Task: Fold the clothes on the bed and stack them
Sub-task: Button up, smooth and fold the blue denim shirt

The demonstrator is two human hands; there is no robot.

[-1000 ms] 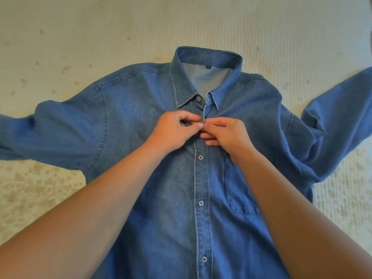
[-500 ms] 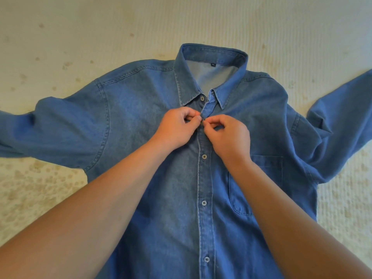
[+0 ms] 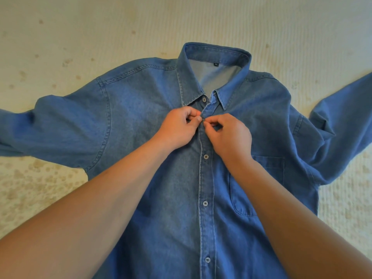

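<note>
Item: our left hand [image 3: 178,129], fingers curled, thumb and forefinger pinching the button strip of the shirt [image 3: 141,121] just below the collar [image 3: 216,55]. Item: our right hand [image 3: 229,135], fingers likewise curled, pinching the same strip from the other side, so that the fingertips of both hands meet at one spot on the shirt's midline; whether a button sits between them we cannot tell, as the fingers cover it. Both forearms come in from the bottom corners and converge over the chest, the right one lying across the breast pocket [image 3: 267,170]. Around the hands the cloth lies flat on both sides. The collar's top edge points away from us, with bare bedcover [image 3: 100,27] beyond it; bare cover also shows below each sleeve. Item: one blue denim shirt, front up, spread on the bed, lighter inside the neck where a small dark label shows. Top button [image 3: 204,99] at the collar undone; three pale buttons done up down the strip below our hands. Left sleeve [image 3: 50,125] runs out past the frame's edge; right sleeve [image 3: 342,121] is bent and rumpled, reaching toward the right edge. Bedcover cream, ribbed, with faint brownish flecks.
</note>
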